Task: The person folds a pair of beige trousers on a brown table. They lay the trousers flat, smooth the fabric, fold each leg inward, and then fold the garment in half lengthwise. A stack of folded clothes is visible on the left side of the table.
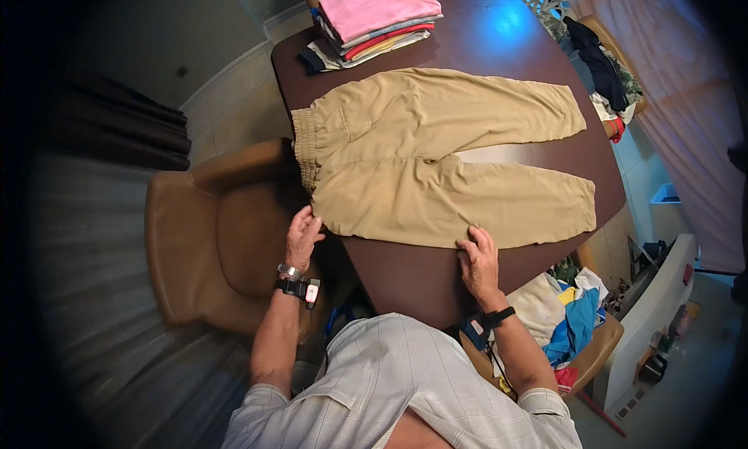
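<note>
A pair of tan trousers (436,157) lies spread flat on the dark brown table (405,273), waistband to the left and both legs stretching right. My left hand (302,235) pinches the near corner of the waistband at the table's left edge. My right hand (478,256) grips the near edge of the closer leg, about halfway along it.
A stack of folded clothes (374,24) with a pink piece on top sits at the table's far end. A tan leather chair (222,231) stands at the left. Loose clothes are heaped on a chair at lower right (573,316) and on another chair (604,71) at the far right.
</note>
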A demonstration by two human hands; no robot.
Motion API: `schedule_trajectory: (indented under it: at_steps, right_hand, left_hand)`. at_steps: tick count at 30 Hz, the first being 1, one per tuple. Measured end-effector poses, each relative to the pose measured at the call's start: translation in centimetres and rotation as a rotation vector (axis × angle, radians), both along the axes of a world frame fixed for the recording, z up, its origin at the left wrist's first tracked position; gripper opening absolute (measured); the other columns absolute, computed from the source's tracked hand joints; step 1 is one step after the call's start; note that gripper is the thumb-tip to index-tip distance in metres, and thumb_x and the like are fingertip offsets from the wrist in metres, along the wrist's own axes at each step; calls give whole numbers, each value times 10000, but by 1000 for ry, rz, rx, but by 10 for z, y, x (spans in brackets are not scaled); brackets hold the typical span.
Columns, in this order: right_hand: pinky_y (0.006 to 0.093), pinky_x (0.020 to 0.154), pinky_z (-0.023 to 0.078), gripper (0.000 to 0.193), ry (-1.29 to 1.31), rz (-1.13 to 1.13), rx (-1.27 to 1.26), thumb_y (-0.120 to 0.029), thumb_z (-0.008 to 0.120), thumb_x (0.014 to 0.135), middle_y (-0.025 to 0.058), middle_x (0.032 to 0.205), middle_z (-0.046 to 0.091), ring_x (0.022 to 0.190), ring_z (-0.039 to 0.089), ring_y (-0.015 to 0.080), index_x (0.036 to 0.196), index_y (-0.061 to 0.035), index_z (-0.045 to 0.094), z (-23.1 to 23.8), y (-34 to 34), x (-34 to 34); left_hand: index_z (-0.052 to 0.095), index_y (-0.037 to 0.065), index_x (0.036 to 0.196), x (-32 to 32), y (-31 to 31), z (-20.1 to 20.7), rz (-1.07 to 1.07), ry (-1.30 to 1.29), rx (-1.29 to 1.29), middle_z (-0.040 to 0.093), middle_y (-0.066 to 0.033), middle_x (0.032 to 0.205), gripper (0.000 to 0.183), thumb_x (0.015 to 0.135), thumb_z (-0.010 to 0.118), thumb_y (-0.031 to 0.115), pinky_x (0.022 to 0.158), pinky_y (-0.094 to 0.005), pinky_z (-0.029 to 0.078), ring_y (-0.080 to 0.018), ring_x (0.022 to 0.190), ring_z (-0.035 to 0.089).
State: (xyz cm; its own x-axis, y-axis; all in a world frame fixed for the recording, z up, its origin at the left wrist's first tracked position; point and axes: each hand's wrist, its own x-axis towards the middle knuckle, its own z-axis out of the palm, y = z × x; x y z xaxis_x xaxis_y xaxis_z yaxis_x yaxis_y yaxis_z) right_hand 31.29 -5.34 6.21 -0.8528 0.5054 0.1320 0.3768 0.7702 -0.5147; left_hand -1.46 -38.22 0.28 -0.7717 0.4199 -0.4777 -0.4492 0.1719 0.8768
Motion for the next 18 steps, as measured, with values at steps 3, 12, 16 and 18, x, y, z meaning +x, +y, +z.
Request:
schedule_trajectory:
  at_steps: [3, 12, 16, 18]
  right_hand:
    - [544, 1190, 469, 311, -2, -16, -5, -7, 803, 896, 182, 1496, 639, 1441, 563, 437, 1191, -93, 758, 1, -3, -3]
    - [518, 1154, 485, 160, 139, -180, 57, -51, 809, 927, 152, 1415, 696, 1373, 609, 417, 1070, -88, 748, -26, -17, -8]
    - [515, 1136, 489, 143, 157, -214, 90, -50, 799, 938, 143, 1380, 709, 1356, 618, 409, 1059, -93, 736, -29, -19, -11]
    - [520, 1127, 489, 144, 191, -213, 63, -46, 793, 943, 146, 1328, 724, 1321, 633, 404, 1062, -88, 724, -24, -23, -18]
  left_hand:
    - [401, 64, 1685, 5, -9, 1, -53, -118, 123, 712, -76, 1320, 748, 1075, 786, 264, 921, -405, 634, -181, 1136, 709]
    - [442, 243, 1696, -17, 14, -21, 39, -339, 292, 606, -35, 1565, 732, 1068, 771, 423, 1043, -594, 527, -282, 1383, 589]
    - [626, 259, 1525, -20, 18, -47, 177, -379, 325, 631, -23, 1529, 533, 1049, 783, 441, 1041, -571, 529, -279, 1377, 591]
    - [659, 252, 1474, -35, -2, -68, 297, -457, 383, 636, -21, 1515, 491, 1043, 786, 450, 1042, -570, 531, -280, 1372, 593]
